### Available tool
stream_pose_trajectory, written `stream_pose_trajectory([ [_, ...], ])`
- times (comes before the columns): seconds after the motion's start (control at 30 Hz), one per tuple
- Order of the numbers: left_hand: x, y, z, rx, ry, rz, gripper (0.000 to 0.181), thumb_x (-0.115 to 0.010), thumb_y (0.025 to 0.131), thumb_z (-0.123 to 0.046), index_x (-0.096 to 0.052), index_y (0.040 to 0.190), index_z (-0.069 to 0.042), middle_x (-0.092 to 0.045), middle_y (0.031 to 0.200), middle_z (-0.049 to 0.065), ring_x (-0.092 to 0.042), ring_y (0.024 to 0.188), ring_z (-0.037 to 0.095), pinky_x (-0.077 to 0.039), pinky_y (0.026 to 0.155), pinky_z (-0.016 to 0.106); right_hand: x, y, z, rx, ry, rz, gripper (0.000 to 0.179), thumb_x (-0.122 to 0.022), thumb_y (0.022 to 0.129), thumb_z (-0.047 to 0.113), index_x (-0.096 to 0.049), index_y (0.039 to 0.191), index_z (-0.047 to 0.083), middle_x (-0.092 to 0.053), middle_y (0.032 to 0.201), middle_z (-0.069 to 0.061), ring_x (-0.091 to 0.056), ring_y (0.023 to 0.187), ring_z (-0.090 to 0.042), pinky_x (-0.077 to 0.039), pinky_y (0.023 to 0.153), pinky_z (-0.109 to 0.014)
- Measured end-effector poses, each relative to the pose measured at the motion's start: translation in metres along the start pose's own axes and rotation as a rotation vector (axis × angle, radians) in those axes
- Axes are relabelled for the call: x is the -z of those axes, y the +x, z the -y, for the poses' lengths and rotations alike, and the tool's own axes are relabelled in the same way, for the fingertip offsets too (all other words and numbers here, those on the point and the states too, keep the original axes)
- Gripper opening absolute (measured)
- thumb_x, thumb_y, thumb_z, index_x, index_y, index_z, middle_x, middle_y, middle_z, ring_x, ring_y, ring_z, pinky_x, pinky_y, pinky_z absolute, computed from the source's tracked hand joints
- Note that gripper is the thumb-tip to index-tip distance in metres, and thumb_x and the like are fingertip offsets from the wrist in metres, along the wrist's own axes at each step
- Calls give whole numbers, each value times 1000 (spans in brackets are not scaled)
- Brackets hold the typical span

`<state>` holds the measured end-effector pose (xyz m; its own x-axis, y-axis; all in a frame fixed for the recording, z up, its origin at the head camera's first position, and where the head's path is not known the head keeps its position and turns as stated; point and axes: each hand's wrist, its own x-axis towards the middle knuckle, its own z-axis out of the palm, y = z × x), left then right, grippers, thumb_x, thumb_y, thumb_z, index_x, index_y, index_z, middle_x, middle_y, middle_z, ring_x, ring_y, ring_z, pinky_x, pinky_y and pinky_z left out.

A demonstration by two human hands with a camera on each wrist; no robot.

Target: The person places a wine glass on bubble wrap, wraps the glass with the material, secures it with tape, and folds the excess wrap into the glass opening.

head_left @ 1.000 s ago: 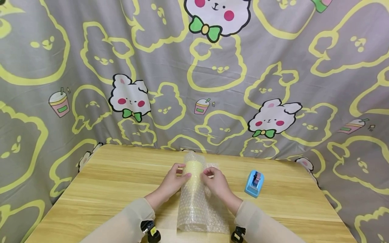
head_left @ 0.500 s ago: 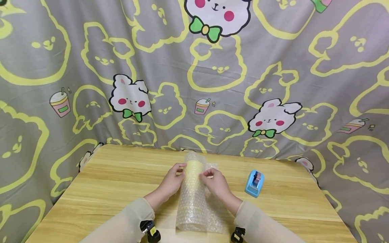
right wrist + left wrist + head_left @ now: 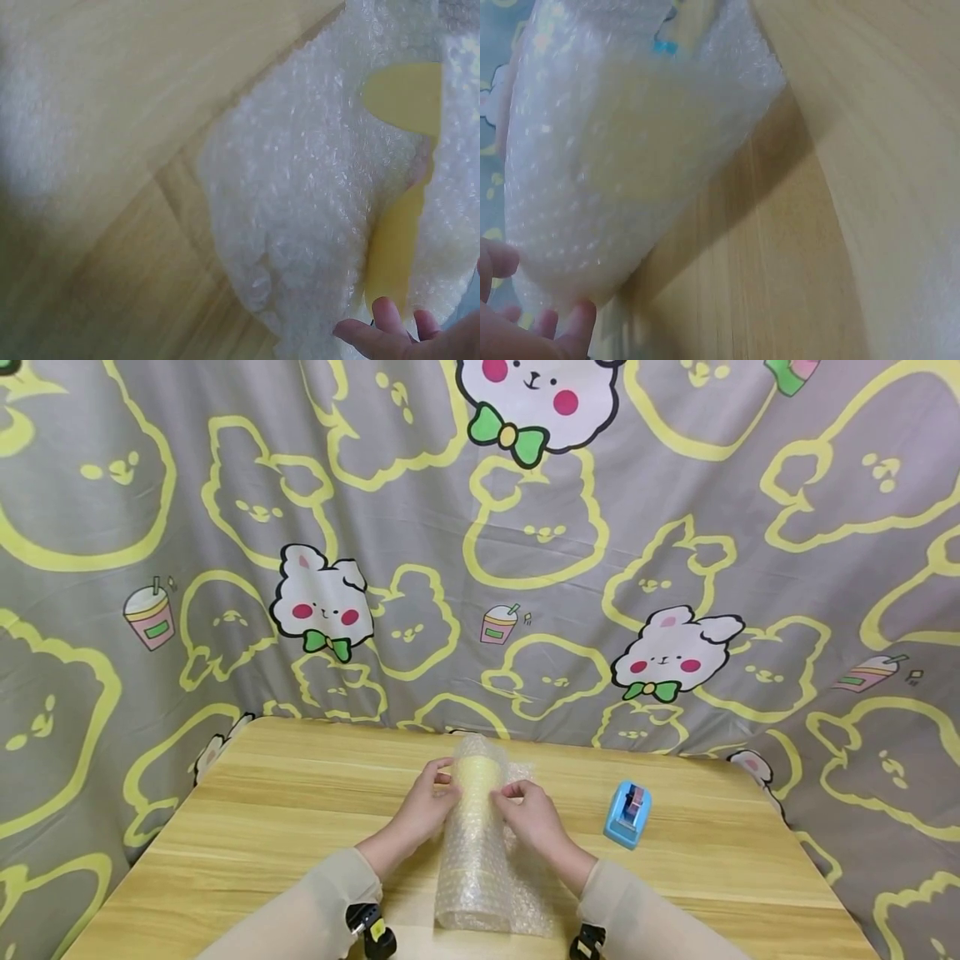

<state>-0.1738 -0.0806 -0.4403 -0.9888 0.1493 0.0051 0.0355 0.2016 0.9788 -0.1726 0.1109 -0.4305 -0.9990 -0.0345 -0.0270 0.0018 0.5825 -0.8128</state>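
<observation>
A roll of clear bubble wrap (image 3: 474, 868) lies lengthwise on the table, with a yellow object showing faintly through its far half. In the right wrist view, part of that yellow object (image 3: 394, 247) shows uncovered beside the wrap's edge; its kind is unclear. My left hand (image 3: 420, 810) holds the roll's left side, thumb nearest me and fingers farther up. On the other side, my right hand (image 3: 531, 814) pinches the upper layer's edge between thumb and fingers. A loose flap of the wrap extends beneath the right hand, partly hidden by it.
A blue tape dispenser (image 3: 628, 814) stands on the wooden table (image 3: 300, 777) to the right of the right hand. Behind the table hangs a grey patterned curtain (image 3: 420, 527). Black wrist cameras sit on both sleeves.
The left thumb has drawn back from the roll's top to its left side. The loose flap at the lower right reaches slightly less far out. The right hand has barely moved.
</observation>
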Motion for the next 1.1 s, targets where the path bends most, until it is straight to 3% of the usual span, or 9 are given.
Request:
stream_pose_trajectory([
  [0.2,0,1,3,-16,-45,-43,45,-66,97,-10,-48,133,11,-52,123,24,-63,107,36,-58,80,38,1,-1,0,-3,-33,1,33,-67,90,31,-67,101,0,-67,88,-7,-60,78,-20,-53,69,-36],
  [0.47,0,3,1,-9,-32,-44,40,-70,94,-13,-53,125,7,-55,114,22,-62,100,32,-58,79,40,3,-1,0,-15,-32,35,40,-68,92,38,-65,100,-1,-66,84,-6,-62,77,-19,-53,72,-36],
  [0.67,1,6,0,24,-42,-27,26,-58,102,-10,-56,124,3,-56,116,19,-61,99,26,-58,83,40,6,1,3,-38,-57,70,47,-68,91,45,-64,100,-1,-64,85,-5,-60,78,-18,-53,72,-36],
  [0.83,0,5,2,4,-62,-12,27,-58,99,0,-57,126,3,-53,120,22,-61,104,29,-58,85,41,7,2,2,-45,-53,83,45,-68,91,45,-63,96,1,-61,82,-5,-57,76,-18,-50,67,-32],
  [1.1,-1,5,2,-23,-40,48,34,-60,99,-5,-54,132,-1,-47,133,27,-57,117,42,-57,87,42,8,1,0,-61,-19,143,41,-67,92,46,-55,80,8,-50,68,-1,-48,62,-15,-41,53,-28],
])
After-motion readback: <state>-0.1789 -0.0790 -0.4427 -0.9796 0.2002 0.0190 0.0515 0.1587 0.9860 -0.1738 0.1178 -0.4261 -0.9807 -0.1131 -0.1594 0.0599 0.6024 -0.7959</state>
